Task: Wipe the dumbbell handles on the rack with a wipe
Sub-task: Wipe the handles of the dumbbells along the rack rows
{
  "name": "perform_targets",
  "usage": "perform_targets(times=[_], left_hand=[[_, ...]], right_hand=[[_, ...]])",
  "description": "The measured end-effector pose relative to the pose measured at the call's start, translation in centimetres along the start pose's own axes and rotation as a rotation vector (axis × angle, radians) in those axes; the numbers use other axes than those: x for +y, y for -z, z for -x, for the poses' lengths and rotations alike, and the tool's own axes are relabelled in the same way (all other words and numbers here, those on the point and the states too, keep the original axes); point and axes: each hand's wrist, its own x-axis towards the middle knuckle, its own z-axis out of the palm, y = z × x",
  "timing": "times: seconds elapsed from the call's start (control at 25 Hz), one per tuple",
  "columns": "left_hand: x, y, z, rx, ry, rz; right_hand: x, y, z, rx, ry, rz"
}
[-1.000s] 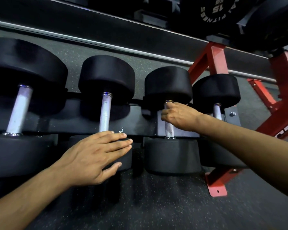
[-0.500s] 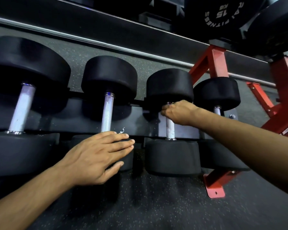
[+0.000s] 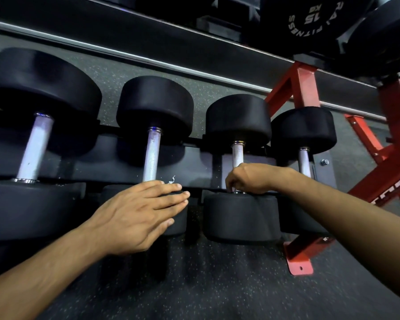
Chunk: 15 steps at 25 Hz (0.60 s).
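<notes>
Several black dumbbells with silver handles lie side by side on a low rack [image 3: 194, 165]. My right hand [image 3: 252, 179] is curled around the near end of the third dumbbell's handle [image 3: 237, 154], just above its near head. No wipe shows; my fingers hide whatever is inside the grip. My left hand [image 3: 146, 211] rests flat, fingers straight, on the near head of the second dumbbell, below its handle [image 3: 151, 155]. The first handle [image 3: 34, 148] at the left and the fourth handle [image 3: 304, 161] at the right are uncovered.
A red steel rack frame [image 3: 293, 88] rises at the right, with a red foot plate [image 3: 300, 262] bolted to the speckled rubber floor. A black 15 kg plate [image 3: 307, 19] and other weights sit on the shelf above. A small white scrap [image 3: 172, 180] lies on the rack rail.
My right hand has slid down the third handle from its far end to its near end. My left hand has stayed on the second dumbbell's head.
</notes>
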Motion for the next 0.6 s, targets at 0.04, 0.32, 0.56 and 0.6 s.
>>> perform_targets(times=[0.04, 0.32, 0.56, 0.6], left_hand=[[0.0, 0.0, 0.0, -0.003, -0.001, 0.000], [0.1, 0.2, -0.1, 0.008, -0.004, -0.013], [0.2, 0.0, -0.1, 0.001, 0.004, -0.029], [0.2, 0.0, -0.1, -0.001, 0.003, -0.032]], right_hand=[[-0.1, 0.3, 0.5, 0.021, 0.006, -0.059], [2.6, -2.5, 2.8, 0.956, -0.484, -1.052], [3.1, -2.9, -1.9, 0.649, -0.469, -1.853], [3.0, -2.4, -2.4, 0.648, -0.395, -1.945]])
